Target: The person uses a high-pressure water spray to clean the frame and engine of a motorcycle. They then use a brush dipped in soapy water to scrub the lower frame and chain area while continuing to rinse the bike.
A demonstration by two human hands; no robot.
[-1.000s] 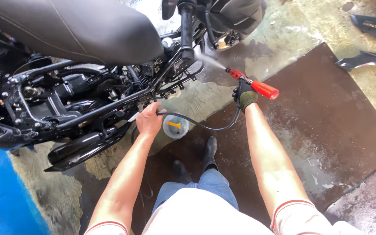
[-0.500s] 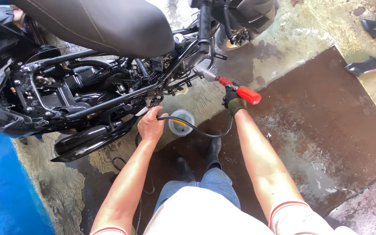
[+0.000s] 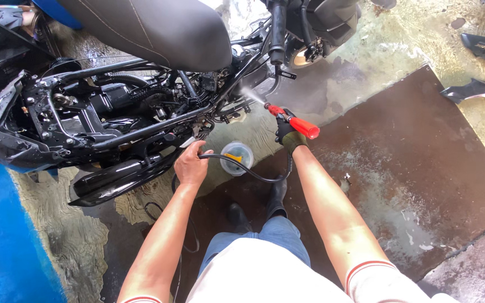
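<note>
Spray gun (image 3: pixel 293 122), red-handled, sits clenched in my gloved right hand (image 3: pixel 288 136), its nozzle aimed at the stripped motorcycle frame (image 3: pixel 113 120) under the seat (image 3: pixel 158 28), mist showing at the tip. My left hand (image 3: pixel 191 164) is closed around the black hose (image 3: pixel 254 174) beside a clear cup (image 3: pixel 237 157) on the wet floor (image 3: pixel 399 112). I judge a good pass needs hose slack and a steady nozzle.

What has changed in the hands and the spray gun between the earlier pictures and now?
The right hand brought the red spray gun nearer the motorcycle frame, its mist now landing there. The left hand keeps its grip on the black hose. The plastic cup stays on the floor.
</note>
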